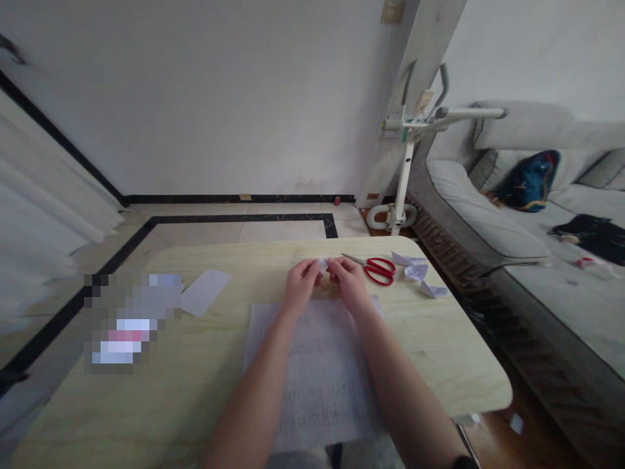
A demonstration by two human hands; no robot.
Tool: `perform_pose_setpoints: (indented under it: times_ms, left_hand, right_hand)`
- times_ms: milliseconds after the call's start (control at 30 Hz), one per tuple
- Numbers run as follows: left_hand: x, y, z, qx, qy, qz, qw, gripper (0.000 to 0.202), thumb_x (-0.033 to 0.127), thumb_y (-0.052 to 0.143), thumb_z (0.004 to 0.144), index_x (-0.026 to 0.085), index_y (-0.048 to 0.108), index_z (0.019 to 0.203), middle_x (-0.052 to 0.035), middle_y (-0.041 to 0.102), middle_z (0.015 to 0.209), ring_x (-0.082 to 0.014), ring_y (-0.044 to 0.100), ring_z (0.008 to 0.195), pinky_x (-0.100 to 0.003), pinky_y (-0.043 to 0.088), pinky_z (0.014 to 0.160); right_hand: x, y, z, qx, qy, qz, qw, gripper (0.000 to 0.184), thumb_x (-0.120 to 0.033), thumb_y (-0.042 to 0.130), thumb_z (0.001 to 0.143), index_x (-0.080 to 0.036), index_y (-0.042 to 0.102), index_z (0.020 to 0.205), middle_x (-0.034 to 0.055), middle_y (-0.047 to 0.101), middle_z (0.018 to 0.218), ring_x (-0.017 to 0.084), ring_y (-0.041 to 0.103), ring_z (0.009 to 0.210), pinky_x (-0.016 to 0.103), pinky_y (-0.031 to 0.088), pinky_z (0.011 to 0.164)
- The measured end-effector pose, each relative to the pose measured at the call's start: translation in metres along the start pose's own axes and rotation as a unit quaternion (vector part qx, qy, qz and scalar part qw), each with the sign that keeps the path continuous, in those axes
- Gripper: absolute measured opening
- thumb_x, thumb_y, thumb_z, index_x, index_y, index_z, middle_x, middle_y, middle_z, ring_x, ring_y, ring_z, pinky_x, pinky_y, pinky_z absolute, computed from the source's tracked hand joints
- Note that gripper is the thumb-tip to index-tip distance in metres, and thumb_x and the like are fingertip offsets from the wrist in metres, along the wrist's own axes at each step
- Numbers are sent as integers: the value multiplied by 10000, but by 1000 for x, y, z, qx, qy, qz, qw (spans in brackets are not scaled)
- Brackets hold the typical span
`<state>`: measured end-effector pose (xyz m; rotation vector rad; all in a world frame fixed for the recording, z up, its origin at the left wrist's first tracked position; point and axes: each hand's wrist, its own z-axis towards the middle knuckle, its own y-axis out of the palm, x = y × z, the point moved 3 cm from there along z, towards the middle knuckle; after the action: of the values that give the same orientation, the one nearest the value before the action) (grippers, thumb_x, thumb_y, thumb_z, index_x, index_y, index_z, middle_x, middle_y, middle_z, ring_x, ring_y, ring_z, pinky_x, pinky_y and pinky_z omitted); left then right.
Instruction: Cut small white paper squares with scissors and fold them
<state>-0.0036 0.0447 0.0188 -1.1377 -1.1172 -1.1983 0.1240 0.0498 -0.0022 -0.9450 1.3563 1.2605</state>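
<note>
Both my left hand [303, 279] and my right hand [344, 275] pinch a small piece of white paper [323, 264] between their fingertips, just above the tabletop. Most of that piece is hidden by my fingers. Under my forearms lies a large sheet of paper [319, 371] with faint rows of marks. Right of my right hand rest scissors [378, 268] with red handles, their blades pointing left toward it. Beyond them are several folded white paper pieces [416, 272].
The pale wooden table [209, 378] has rounded corners. On its left lie a white paper slip [208, 292] and a blurred-out patch [131, 326]. Behind it stands white exercise equipment [404, 169]; a grey sofa [556, 286] fills the right. Paper scraps [516, 423] are on the floor.
</note>
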Motion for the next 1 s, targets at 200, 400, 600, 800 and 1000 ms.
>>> perform_pose_setpoints:
  times_ms: [200,400,600,800,1000]
  left_hand:
    - [-9,4,1,-59,-6,0,998,319,450,581,792,145,672,785,-20,641,658,-126,583,558,-224,457,537]
    - [-11,4,2,-55,-10,30,998,332,441,542,820,145,675,750,-13,626,597,-125,581,527,-215,444,509]
    - [-11,2,2,-56,-25,41,997,372,477,528,822,151,653,694,-9,622,552,-130,579,486,-222,436,492]
    - [-10,2,2,-67,-10,29,997,339,451,544,820,156,640,682,-8,626,552,-131,583,487,-222,438,505]
    - [-9,6,0,-49,-20,4,999,320,427,564,807,149,639,668,-10,612,549,-130,570,500,-224,437,518]
  right_hand:
    - [0,2,-1,5,5,26,1000,294,-431,685,692,-179,572,592,-44,476,506,99,421,480,236,335,489]
    - [1,1,-2,27,-3,9,1000,299,-410,683,708,-168,570,573,-43,472,501,89,403,477,230,306,479]
    - [1,3,-1,-17,-15,-40,999,263,-429,637,752,-172,640,695,-43,490,525,95,406,484,230,298,473]
    - [-2,3,-1,-3,-27,-67,997,295,-430,635,744,-178,589,599,-38,474,505,104,407,492,242,300,487]
    - [0,2,0,15,-48,-49,998,284,-414,638,742,-178,577,597,-43,454,501,102,393,489,242,306,491]
